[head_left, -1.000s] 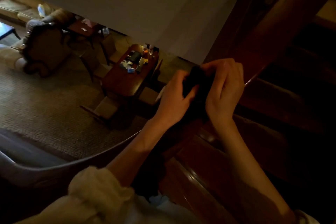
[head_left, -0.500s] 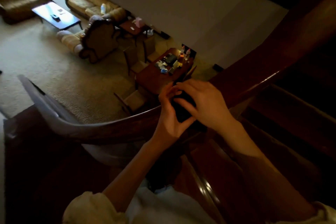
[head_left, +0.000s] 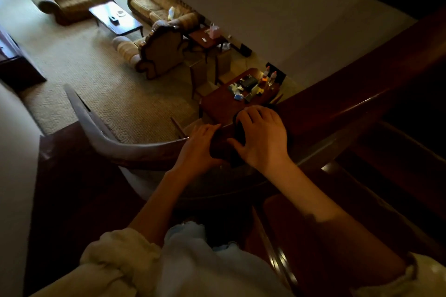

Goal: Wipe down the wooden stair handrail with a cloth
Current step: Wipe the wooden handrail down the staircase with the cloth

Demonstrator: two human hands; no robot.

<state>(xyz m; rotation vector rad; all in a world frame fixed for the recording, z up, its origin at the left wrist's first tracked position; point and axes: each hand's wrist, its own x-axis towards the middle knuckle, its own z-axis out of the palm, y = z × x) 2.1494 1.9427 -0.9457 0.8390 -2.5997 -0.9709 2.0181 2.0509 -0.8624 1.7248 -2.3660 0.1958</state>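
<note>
A dark cloth (head_left: 225,144) lies draped over the wooden stair handrail (head_left: 337,101), which curves from the lower left up to the upper right. My right hand (head_left: 263,137) lies on top of the cloth with its fingers spread and curled over the rail's far side. My left hand (head_left: 196,146) grips the cloth's left end from the near side. Most of the cloth is hidden under the two hands.
Beyond the rail is an open drop to a carpeted room below, with sofas (head_left: 154,5), a coffee table (head_left: 115,19) and a cluttered wooden table (head_left: 241,101). Dark wooden steps (head_left: 398,157) lie to the right. A white wall (head_left: 277,7) rises behind.
Both hands came down from holding the cloth in the air and now have it on the handrail. The view tilted, showing more of the room below.
</note>
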